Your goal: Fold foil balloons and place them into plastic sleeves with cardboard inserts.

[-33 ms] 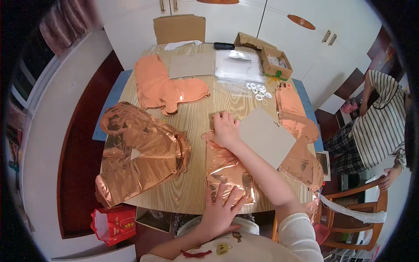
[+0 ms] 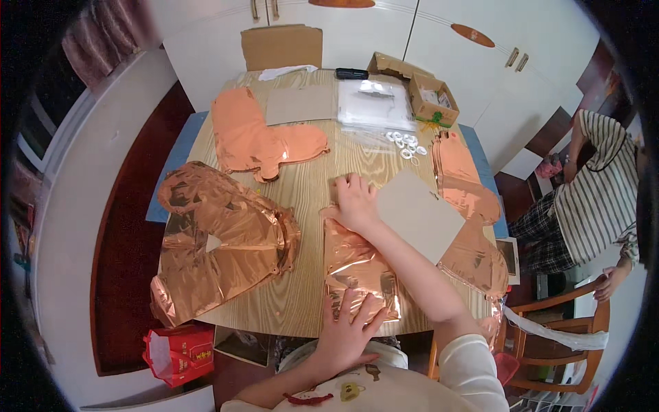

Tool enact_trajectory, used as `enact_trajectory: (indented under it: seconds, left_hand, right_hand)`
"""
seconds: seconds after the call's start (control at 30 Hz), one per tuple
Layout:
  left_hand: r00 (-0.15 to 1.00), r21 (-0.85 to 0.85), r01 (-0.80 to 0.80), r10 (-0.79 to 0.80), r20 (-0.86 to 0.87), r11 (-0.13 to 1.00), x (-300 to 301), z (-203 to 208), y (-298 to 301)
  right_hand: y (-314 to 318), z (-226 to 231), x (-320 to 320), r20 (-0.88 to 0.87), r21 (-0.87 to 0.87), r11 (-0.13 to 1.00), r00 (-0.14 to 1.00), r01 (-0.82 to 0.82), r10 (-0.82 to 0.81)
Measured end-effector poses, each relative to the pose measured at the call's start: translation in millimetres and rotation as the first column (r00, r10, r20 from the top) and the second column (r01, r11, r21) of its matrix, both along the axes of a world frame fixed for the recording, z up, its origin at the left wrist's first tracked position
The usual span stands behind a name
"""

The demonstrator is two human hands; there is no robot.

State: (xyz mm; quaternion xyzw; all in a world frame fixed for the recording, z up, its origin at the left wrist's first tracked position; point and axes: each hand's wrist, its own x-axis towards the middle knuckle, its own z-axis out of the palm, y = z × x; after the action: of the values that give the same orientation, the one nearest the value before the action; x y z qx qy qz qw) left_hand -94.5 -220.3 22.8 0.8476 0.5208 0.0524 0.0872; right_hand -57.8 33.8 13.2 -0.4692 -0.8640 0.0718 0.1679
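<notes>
A folded rose-gold foil balloon [image 2: 357,257] lies flat on the wooden table in front of me. My left hand [image 2: 349,334] rests on its near end, open with the fingers spread. At the far end is my right hand [image 2: 357,206], fingers bent and closed over the foil; the fingertips are partly hidden. My right forearm crosses the balloon's right side. Beside that arm lies a grey cardboard sheet [image 2: 420,216], partly over more rose-gold foil [image 2: 477,254]. A large flat foil balloon [image 2: 226,254] spreads out to the left.
Farther back lie stacked foil balloons [image 2: 264,141], another grey sheet [image 2: 302,104], clear plastic bags [image 2: 374,110], white rings [image 2: 405,144] and a small cardboard box [image 2: 434,103]. A person in a striped top [image 2: 597,185] stands at the right by a wooden chair [image 2: 559,326]. A red bag [image 2: 180,353] sits below left.
</notes>
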Motion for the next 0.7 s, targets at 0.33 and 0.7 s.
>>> enact_trajectory:
  seconds: [0.33, 0.7]
  left_hand:
    - [0.999, -0.006, -0.006, 0.005, -0.033, 1.000, 1.0, 5.0, -1.1]
    - [0.999, 0.041, -0.011, 0.013, -0.032, 0.999, 4.2, -4.4, -8.2]
  right_hand:
    - [35.8, 36.3, 157.6, 0.151, -0.081, 0.962, 0.957, 0.261, -0.247]
    - [28.5, -13.7, 169.8, 0.039, 0.161, 0.948, 0.958, 0.275, -0.285]
